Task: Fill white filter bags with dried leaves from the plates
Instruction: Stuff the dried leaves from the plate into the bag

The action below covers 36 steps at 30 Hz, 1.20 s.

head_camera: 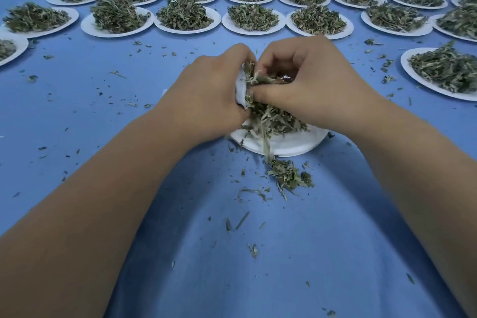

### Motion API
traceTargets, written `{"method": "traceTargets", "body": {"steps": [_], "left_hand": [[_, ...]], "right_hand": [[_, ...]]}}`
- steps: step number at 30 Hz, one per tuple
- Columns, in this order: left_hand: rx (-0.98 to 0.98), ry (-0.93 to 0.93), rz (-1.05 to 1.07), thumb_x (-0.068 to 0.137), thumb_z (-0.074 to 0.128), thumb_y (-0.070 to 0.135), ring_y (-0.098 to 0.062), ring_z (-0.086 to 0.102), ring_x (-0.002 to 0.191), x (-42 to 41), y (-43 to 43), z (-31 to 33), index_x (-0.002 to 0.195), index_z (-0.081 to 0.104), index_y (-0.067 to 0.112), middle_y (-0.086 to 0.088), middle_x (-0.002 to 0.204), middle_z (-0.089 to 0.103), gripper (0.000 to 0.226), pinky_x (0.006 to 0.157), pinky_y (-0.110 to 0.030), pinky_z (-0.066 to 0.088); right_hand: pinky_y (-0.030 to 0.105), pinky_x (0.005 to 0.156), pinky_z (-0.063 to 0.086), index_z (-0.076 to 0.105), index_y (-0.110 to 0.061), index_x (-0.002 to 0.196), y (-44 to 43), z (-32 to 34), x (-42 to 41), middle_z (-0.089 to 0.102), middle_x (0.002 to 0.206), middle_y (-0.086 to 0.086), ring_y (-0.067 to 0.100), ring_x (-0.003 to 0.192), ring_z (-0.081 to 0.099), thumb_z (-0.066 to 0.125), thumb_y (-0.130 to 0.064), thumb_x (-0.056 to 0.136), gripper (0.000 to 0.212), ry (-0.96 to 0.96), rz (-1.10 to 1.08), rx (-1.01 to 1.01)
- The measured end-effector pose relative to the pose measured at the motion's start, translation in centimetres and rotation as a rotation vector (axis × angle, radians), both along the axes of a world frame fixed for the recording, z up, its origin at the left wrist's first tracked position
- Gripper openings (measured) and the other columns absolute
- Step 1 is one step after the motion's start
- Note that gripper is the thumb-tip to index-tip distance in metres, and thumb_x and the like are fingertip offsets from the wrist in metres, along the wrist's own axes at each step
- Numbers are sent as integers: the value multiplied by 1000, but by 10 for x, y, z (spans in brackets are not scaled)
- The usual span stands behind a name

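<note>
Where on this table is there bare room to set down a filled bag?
Widest: the blue cloth left of the left hand, below the plate rows, only crumbs. Also between the forearms, nearer than the spilled leaves. Crowded: the far rows and the right plate.

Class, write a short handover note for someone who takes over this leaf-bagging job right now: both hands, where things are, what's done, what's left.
Left hand grips the white filter bag.
Right hand pinches dried leaves at the bag's mouth, over the near plate.
Done: filling begun; the bag's fill level is hidden.
Left: leaves remain on the near plate, a spilled clump lies on the blue cloth, and many full plates wait behind.
</note>
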<state>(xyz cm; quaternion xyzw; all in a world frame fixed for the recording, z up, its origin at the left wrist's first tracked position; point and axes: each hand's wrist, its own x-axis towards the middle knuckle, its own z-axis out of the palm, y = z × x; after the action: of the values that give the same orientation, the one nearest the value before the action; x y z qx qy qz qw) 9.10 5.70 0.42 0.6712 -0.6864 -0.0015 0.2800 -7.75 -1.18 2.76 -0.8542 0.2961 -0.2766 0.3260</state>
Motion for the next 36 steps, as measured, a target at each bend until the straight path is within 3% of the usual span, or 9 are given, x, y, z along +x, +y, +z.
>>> {"method": "traceTargets", "body": {"steps": [2, 6, 12, 15, 18, 22, 25, 29, 36], "left_hand": [[-19, 8, 4, 75, 70, 20, -27, 59, 80, 1, 0, 2, 127, 51, 23, -2, 90, 67, 56, 66, -41, 51], [24, 2, -5, 76, 68, 18, -25, 59, 77, 3, -4, 9, 127, 48, 26, -1, 86, 66, 56, 64, -44, 52], [107, -26, -44, 75, 69, 12, -11, 56, 70, 2, -14, 16, 128, 48, 25, 11, 70, 58, 59, 58, -31, 45], [77, -44, -57, 73, 68, 12, -21, 54, 70, -2, -15, 12, 122, 48, 21, 8, 73, 54, 54, 55, -36, 41], [58, -71, -72, 68, 70, 10, -12, 45, 61, -8, -15, 8, 113, 45, 19, 8, 67, 44, 52, 48, -32, 28], [61, -29, -93, 65, 70, 8, -14, 47, 59, -10, -14, 7, 106, 39, 26, 2, 66, 48, 55, 48, -37, 36], [59, -7, -101, 65, 68, 8, -12, 47, 57, -7, -13, 8, 114, 43, 27, 8, 63, 45, 58, 48, -31, 28], [54, -2, -100, 69, 70, 8, -12, 51, 58, -5, -10, 9, 137, 44, 24, 6, 70, 56, 75, 50, -32, 37], [81, -66, -129, 67, 70, 5, -13, 45, 49, -12, -5, 14, 151, 33, 24, 7, 52, 38, 93, 46, -28, 22]], "right_hand": [[20, 66, 50, 73, -21, 81, 1, -1, -1, 72, 77, -3, 3, 65, 61, 81, -21, 82, 8, -14, 44, 38], [49, 83, 54, 75, -24, 82, -3, 1, -4, 70, 100, 10, 31, 92, 67, 69, -16, 79, 10, -48, 103, 119], [20, 84, 51, 70, -37, 92, -10, 2, -11, 67, 106, -9, 7, 97, 68, 76, -1, 85, 37, -66, 64, 106], [18, 77, 56, 71, -25, 96, -9, 1, -10, 71, 96, -7, 9, 88, 73, 78, 3, 81, 32, -131, 17, 73], [14, 60, 46, 65, -13, 91, -5, -2, -5, 65, 75, -5, 4, 62, 64, 71, 7, 73, 27, -163, -25, 5], [7, 55, 35, 69, -15, 82, -1, -2, -3, 63, 66, -10, -5, 54, 50, 70, -2, 71, 17, -101, -78, -165], [4, 56, 38, 72, -12, 82, -3, 0, -6, 64, 57, -14, -7, 51, 55, 71, 4, 79, 16, -130, 40, 13], [17, 77, 54, 75, -27, 96, -10, 3, -18, 78, 84, -9, 3, 86, 73, 74, 10, 84, 39, -143, 232, 287], [22, 67, 54, 67, -19, 92, -16, -3, -12, 68, 93, -9, 2, 83, 68, 83, -2, 73, 30, -54, 15, 14]]}}
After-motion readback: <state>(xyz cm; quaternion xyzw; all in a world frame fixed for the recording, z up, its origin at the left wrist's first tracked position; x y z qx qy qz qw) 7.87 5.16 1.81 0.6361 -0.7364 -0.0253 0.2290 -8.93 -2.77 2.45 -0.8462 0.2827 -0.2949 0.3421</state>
